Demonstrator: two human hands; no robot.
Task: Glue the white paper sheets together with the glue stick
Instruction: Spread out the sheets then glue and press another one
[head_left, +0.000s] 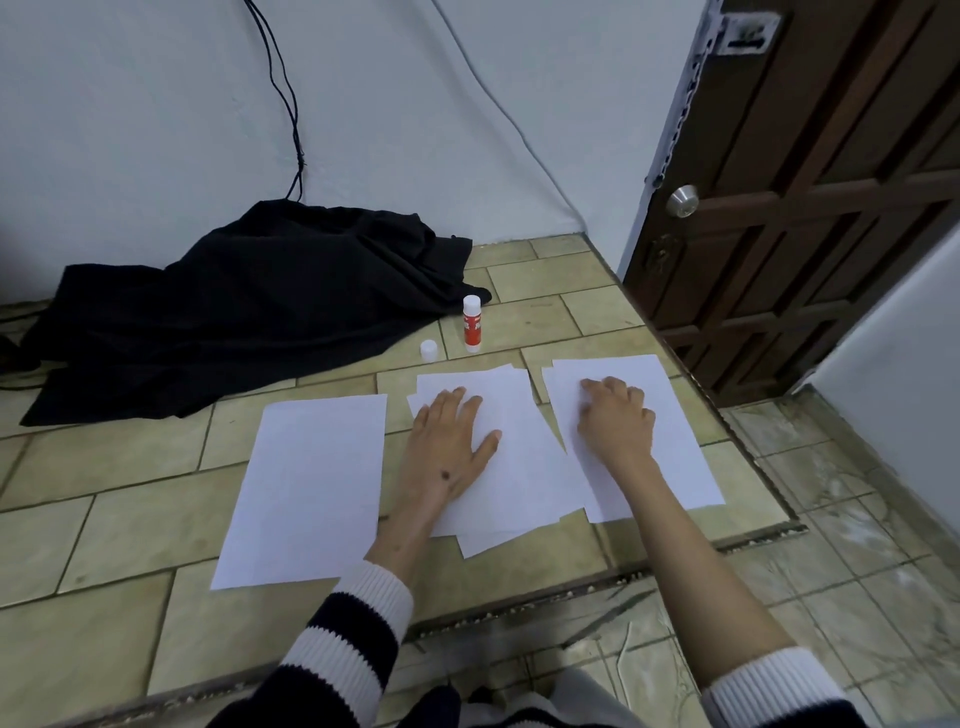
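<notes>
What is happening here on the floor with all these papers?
A person is pressing white paper down on the tiled floor. The left hand lies flat on the middle stack of sheets, and the right hand presses on the right stack. A single sheet lies untouched to the left. The glue stick stands upright behind them, its cap off beside it.

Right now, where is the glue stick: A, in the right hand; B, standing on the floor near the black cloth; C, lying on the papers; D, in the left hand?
B: the glue stick stands upright on the tiles beside the black cloth, neither hand touching it.
</notes>
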